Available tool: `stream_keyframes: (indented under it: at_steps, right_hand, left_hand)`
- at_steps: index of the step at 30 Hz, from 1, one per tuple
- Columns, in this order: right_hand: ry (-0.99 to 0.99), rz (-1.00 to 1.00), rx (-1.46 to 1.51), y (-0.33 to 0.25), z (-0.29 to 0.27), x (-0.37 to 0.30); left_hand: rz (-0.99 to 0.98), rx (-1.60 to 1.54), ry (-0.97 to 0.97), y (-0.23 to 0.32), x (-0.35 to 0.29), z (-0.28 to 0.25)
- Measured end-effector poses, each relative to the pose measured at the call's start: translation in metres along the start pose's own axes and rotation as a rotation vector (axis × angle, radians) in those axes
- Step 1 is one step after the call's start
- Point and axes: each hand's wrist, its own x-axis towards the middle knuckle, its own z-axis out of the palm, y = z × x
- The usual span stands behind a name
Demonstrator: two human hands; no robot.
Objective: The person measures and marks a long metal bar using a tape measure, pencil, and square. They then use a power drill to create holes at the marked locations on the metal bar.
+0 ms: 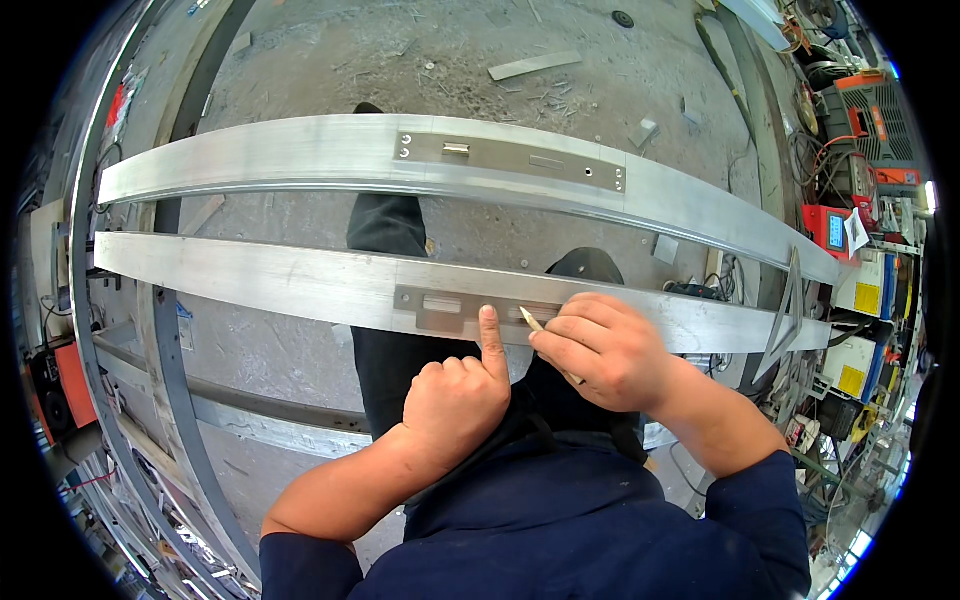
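Note:
A slotted metal strike plate [448, 311] lies on the nearer aluminium bar [270, 275], across my thighs. My left hand [458, 392] rests its outstretched index fingertip on the middle of this plate; its other fingers are curled, and nothing shows in them. Between the fingers of my right hand [612, 350] is a pale wooden pencil [531, 320], its tip slanting up and left at the plate's right-hand slot. The plate's right end is hidden behind that hand. On the farther bar [270, 155] sits a lock faceplate [510, 160] with a protruding latch, fixed with screws at both ends.
Grey metal frame rails [165, 350] stand at the left. Thin metal strips [785, 310] lean on the bars' right ends. A red device with a small screen [826, 232], cables and tools crowd the right. Offcuts [535, 66] and shavings litter the concrete floor.

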Motion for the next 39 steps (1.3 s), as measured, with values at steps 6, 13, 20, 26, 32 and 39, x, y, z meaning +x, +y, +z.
stream_keyframes:
  at_steps: [6,13,20,26,32,39]
  right_hand:
    - [-0.005,0.157,0.220,-0.001,0.003,0.009]
    - [0.154,0.559,0.606,0.004,-0.034,-0.009]
    - [0.488,0.698,0.284,0.024,-0.033,-0.085]
    - [0.610,0.679,0.234,0.029,-0.015,-0.107]
    - [0.715,0.681,0.353,0.034,-0.005,-0.112]
    - [1.006,0.482,0.593,0.000,-0.072,-0.088]
  left_hand:
    - [-0.003,0.000,-0.002,0.001,-0.002,0.001]
    - [-0.012,0.032,-0.049,0.001,-0.002,-0.005]
    - [-0.080,-0.206,0.197,-0.011,0.017,-0.033]
    - [0.134,-0.021,0.348,-0.026,0.006,0.004]
    - [0.015,-0.331,0.276,-0.038,-0.066,-0.022]
    - [-1.113,-0.927,0.437,-0.079,-0.179,0.011]
